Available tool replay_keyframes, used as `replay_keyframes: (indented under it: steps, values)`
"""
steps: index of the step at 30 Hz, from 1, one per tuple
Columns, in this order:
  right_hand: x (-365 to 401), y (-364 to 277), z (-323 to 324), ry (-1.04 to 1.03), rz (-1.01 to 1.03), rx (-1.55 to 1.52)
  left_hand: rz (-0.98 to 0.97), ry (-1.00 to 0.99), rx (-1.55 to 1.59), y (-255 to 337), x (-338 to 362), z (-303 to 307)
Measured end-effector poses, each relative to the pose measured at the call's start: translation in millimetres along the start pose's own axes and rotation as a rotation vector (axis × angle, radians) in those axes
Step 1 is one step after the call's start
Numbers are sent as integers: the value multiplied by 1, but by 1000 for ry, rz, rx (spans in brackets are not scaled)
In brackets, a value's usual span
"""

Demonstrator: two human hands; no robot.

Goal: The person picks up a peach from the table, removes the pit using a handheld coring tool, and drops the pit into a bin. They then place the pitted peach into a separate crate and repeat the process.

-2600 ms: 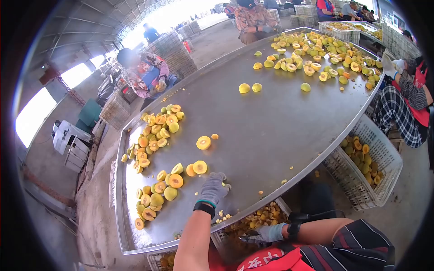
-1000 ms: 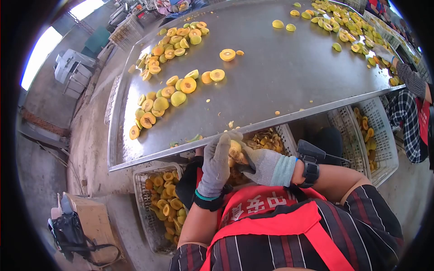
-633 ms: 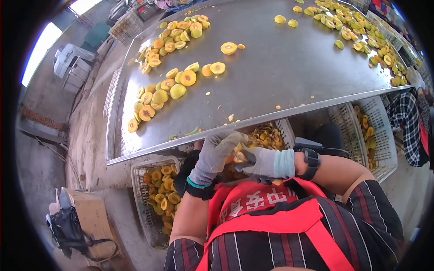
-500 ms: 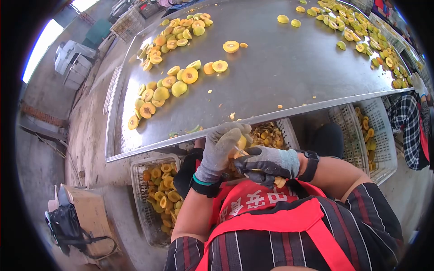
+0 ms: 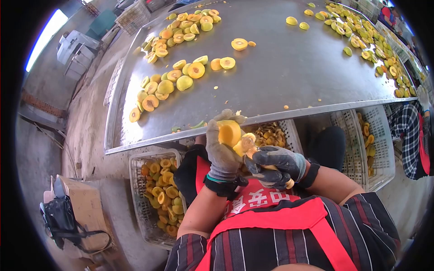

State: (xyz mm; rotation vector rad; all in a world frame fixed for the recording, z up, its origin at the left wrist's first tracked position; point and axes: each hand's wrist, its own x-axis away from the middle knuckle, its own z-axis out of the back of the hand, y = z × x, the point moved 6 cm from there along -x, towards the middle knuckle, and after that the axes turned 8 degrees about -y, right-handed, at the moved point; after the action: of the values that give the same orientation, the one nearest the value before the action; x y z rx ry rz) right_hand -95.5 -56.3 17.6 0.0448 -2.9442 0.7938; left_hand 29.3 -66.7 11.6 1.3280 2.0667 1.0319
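Observation:
My left hand [image 5: 221,151], in a grey work glove, is closed around a hollowed yellow peach half [image 5: 229,132], just past the metal table's near edge. A second peach piece [image 5: 244,143], with a brownish centre, sits between both hands. My right hand [image 5: 282,163], in a grey and black glove, is wrapped round a small tool with a light-coloured handle [image 5: 289,184]; the handle's end sticks out below the fingers. The tool's working end is hidden at the fruit. Below the hands, a crate [image 5: 296,137] holds small peach scraps.
Peach halves [image 5: 184,82] lie in groups on the metal table [image 5: 271,67], with a long pile [image 5: 361,40] at its right. A crate of hollowed halves [image 5: 135,198] stands at my left, white crates [image 5: 382,149] at right. Beside them is another person's checked sleeve [image 5: 404,135].
My left hand has turned, so the hollow peach half now faces up into view. My right hand has shifted slightly right, and the metal blade seen earlier is now hidden.

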Motion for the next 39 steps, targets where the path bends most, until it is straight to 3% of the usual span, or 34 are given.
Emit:
replay_keyframes:
  steps: [3,6,8,9,10,11,13,14,15,16,18,21,24,26,28,32,34,35,37,39]
  values:
    - [5,-5,18,118,-9,241,36,-126,102,11,-2,26]
    - [10,-8,38,192,-94,339,-96,-75,-32,48,10,72]
    - [13,-8,57,349,-184,453,-192,18,-473,89,32,106]
    - [12,-7,63,346,-178,445,-95,68,-639,102,47,136]
    - [15,-4,75,423,-205,427,-28,-2,-949,119,59,149]
    - [18,-1,87,498,-235,406,134,55,-1397,132,72,158]
    - [14,8,102,452,-218,350,177,-26,-1859,151,74,151]
    - [11,15,108,480,-239,330,183,-18,-1871,157,66,147]
    - [8,22,115,509,-259,311,289,64,-1722,162,43,140]
    - [6,35,122,460,-301,100,389,142,-1567,161,18,136]
    - [3,33,122,467,-329,185,46,-5,-1626,151,-46,110]
    - [5,27,128,506,-348,359,58,-82,-1829,115,-155,99]
    - [12,12,127,560,-342,531,63,-124,-1992,65,-237,127]
    - [15,12,133,540,-340,502,81,-165,-2103,43,-252,124]
    - [14,13,127,510,-324,453,206,-73,-2216,41,-243,108]
    - [8,15,119,409,-315,469,305,-144,-2099,44,-203,93]
    - [6,13,113,368,-248,554,516,-162,-1882,44,-181,92]
    - [6,12,110,351,-212,596,513,-159,-1882,48,-167,89]
    - [9,10,104,339,-216,573,304,-251,-850,54,-130,69]
    - [13,5,91,325,-225,552,138,-423,-423,51,-87,41]
